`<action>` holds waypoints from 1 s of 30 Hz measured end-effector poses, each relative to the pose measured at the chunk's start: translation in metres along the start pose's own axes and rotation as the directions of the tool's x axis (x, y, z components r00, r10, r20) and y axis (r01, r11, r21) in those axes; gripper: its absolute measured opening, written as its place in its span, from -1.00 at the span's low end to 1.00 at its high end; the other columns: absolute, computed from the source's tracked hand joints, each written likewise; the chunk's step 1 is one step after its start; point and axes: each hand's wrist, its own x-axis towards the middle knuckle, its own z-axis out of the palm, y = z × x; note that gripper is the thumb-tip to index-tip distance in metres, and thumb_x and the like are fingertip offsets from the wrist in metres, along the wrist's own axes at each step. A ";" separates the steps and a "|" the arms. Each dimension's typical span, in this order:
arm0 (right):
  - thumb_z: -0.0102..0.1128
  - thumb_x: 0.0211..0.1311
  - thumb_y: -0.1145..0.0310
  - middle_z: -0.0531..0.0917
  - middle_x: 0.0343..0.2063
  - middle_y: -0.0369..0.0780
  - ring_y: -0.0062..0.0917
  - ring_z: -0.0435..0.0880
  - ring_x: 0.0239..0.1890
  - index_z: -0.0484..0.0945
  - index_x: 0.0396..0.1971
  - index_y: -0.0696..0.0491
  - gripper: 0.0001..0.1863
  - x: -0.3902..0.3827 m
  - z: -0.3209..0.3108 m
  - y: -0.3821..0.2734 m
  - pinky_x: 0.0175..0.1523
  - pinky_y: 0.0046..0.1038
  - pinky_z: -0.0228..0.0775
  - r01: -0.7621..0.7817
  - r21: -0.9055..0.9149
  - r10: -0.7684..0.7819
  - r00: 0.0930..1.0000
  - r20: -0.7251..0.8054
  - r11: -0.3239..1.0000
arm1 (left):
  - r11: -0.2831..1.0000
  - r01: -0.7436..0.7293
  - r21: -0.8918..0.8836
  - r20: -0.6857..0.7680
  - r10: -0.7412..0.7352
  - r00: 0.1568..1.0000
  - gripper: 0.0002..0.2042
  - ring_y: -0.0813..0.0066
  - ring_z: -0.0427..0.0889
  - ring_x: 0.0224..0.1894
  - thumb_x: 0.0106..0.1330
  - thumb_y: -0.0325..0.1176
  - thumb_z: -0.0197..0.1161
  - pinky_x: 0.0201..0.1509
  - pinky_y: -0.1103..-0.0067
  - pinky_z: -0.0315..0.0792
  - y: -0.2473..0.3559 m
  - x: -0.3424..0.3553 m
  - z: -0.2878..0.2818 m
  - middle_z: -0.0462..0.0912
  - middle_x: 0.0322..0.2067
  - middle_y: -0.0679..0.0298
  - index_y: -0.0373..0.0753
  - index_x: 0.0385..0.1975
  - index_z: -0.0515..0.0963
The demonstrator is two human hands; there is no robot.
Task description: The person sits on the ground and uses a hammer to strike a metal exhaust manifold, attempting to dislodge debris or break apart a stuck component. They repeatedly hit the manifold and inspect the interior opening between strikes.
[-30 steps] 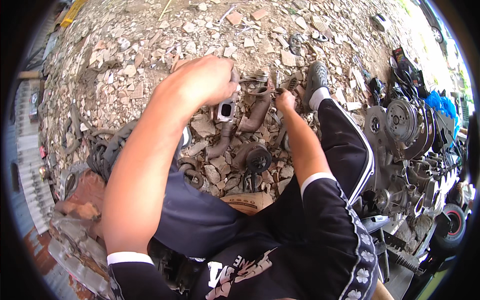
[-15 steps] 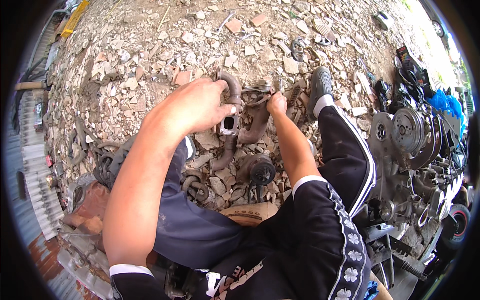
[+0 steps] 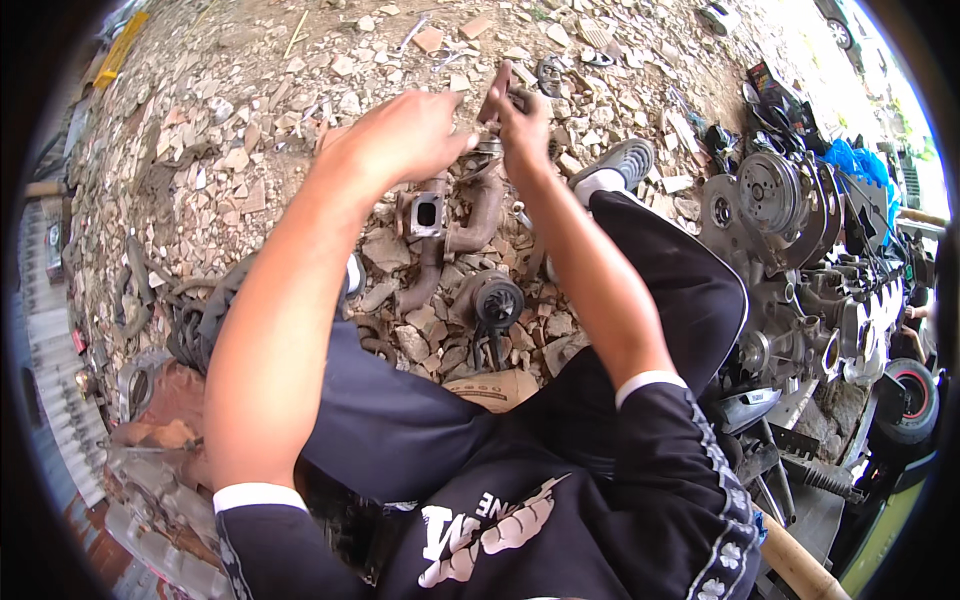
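Observation:
My right hand (image 3: 525,130) is raised beyond the parts, gripping a small reddish-brown metal piece (image 3: 497,95), with something dark at its fingers. Just left of it, my left hand (image 3: 415,135) hovers with fingers apart and slightly curled, holding nothing visible. Below both hands, a rusty exhaust manifold (image 3: 430,260) with a square flange lies on broken stones, beside a curved rusty pipe (image 3: 478,220). Nearer my lap sits a turbocharger (image 3: 498,302) with its dark wheel showing. A flat metal fitting (image 3: 490,148) lies partly hidden behind my hands.
Stone rubble (image 3: 260,110) covers the ground. At right are an engine (image 3: 800,320), blue plastic (image 3: 855,160), a wheel (image 3: 912,390) and part of another person (image 3: 912,325). Hoses (image 3: 185,320) and corrugated sheet (image 3: 55,370) lie left. Small wrenches are scattered ahead.
Both my hands have moved up and away from me. My left hand has left the manifold; my right hand has lifted the reddish metal piece off the group of parts.

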 end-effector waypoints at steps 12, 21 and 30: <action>0.39 0.28 0.26 0.80 -0.22 -0.12 -0.59 0.76 -0.33 0.62 0.08 0.12 -0.57 -0.064 -0.104 -0.171 -0.15 -0.46 0.60 0.498 -0.181 -0.350 0.783 0.514 0.848 | 0.529 -0.323 -0.785 -0.438 -0.105 0.893 -0.73 0.52 0.67 -0.13 0.49 -0.26 0.15 0.04 0.55 0.51 0.061 -0.013 -0.018 0.71 -0.24 0.28 -0.30 -0.03 0.63; 0.37 0.14 0.39 0.77 -0.34 -0.05 -0.24 0.78 -0.28 0.65 -0.19 0.16 -0.75 -0.126 -0.109 -0.169 -0.06 -0.26 0.59 0.586 -0.220 -0.471 0.781 0.411 0.779 | 0.381 -0.238 -0.894 -0.292 -0.091 0.952 -0.67 0.52 0.68 -0.25 0.37 -0.25 0.36 -0.19 0.57 0.61 0.059 -0.026 -0.007 0.69 -0.29 0.23 -0.36 -0.04 0.56; 0.59 0.01 0.07 0.75 -0.12 -0.04 -0.35 0.75 -0.07 0.59 0.08 0.17 -0.31 -0.111 -0.133 -0.141 0.07 -0.33 0.55 0.242 -0.178 -0.146 0.892 0.428 0.954 | 0.184 -0.109 -0.977 -0.125 -0.081 0.989 -0.67 0.52 0.67 -0.20 0.32 -0.37 0.40 -0.11 0.55 0.60 0.080 -0.031 0.015 0.67 -0.16 0.21 -0.38 0.00 0.52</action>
